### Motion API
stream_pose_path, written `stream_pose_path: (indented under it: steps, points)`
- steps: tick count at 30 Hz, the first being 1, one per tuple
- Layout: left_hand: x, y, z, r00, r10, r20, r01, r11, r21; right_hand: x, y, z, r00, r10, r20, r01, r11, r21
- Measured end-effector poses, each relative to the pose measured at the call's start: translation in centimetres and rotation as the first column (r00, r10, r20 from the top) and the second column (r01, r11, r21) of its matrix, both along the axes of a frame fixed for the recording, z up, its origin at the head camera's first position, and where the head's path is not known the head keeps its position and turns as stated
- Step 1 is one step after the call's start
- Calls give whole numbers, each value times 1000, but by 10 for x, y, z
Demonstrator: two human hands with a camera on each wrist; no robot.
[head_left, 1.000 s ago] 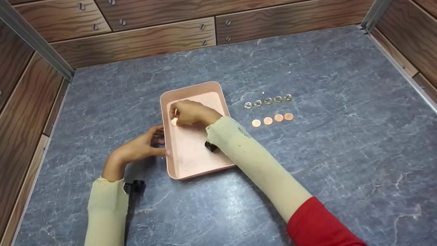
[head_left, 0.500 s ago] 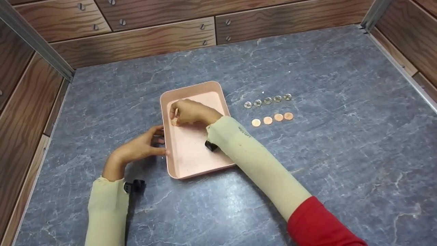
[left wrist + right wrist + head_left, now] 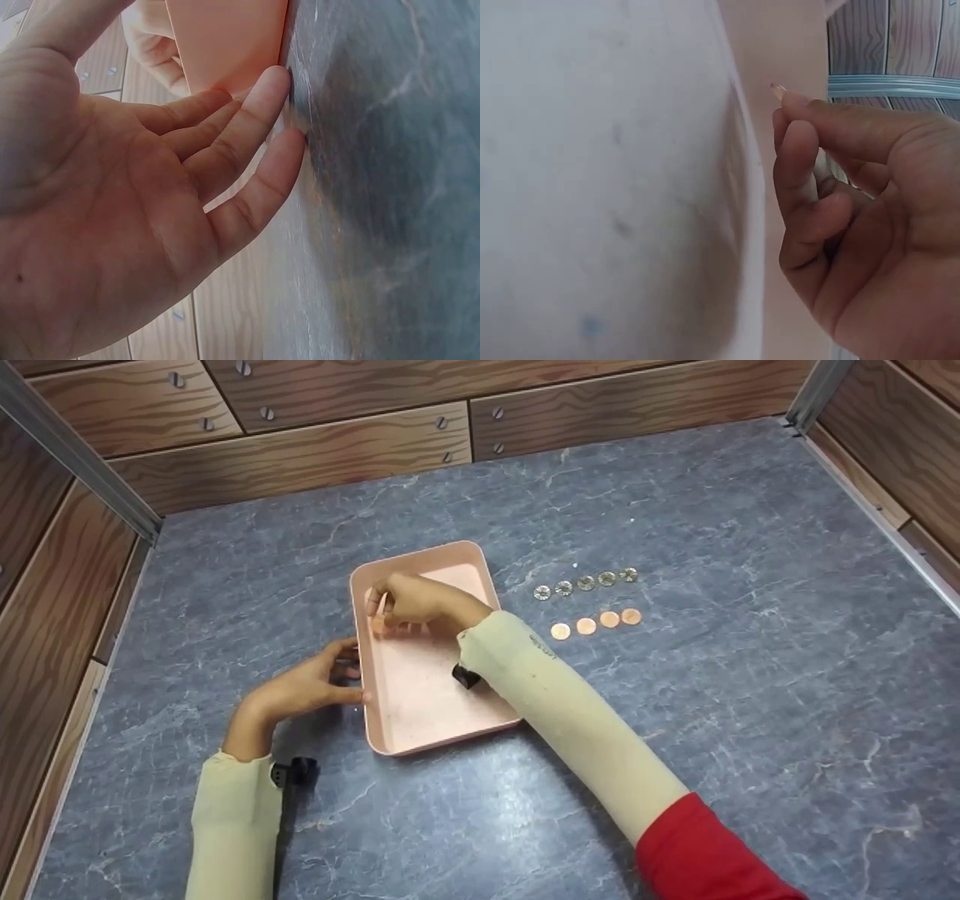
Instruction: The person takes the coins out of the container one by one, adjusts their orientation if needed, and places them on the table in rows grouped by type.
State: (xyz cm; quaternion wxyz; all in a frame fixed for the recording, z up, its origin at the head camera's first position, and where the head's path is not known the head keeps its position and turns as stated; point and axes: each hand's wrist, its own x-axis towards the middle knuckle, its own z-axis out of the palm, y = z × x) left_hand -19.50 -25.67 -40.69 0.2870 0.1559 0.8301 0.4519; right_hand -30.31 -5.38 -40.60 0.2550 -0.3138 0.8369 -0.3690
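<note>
A shallow pink tray (image 3: pixel 431 690) lies on the table. Inside it, near the left wall, my right hand (image 3: pixel 412 598) pinches a copper-coloured coin (image 3: pixel 379 625) between thumb and fingertips. In the right wrist view, the right hand (image 3: pixel 855 195) has its thumb against the index finger, the others curled; the coin is hard to make out there. My left hand (image 3: pixel 304 682) is outside the tray, fingers extended, with the thumb at the left rim. The left wrist view shows the left hand (image 3: pixel 165 180) with relaxed fingers close to the tray wall (image 3: pixel 229 45).
Right of the tray lies a row of several copper-coloured coins (image 3: pixel 586 626). Behind them is a row of several silvery coins (image 3: pixel 586 583). Wood-patterned panels (image 3: pixel 300 454) border the blue-grey marbled table (image 3: pixel 720 660) at the back and sides.
The right hand has lifted slightly and shifted a little left, and the coin in its fingers looks darker and tilted. The left hand stays at the tray's side. Both coin rows are unchanged.
</note>
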Motion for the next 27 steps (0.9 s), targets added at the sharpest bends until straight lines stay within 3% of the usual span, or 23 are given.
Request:
stream_pose_path:
  steps: [11,27]
  points:
    - [-1,0,1,1000,-2,3,2,1000,-28,-4,21,23,988,-46,150,71,984,-165]
    - [1,-1,1,1000,0,4,0,999,-33,6,66,67,994,-61,92,78,980,-184]
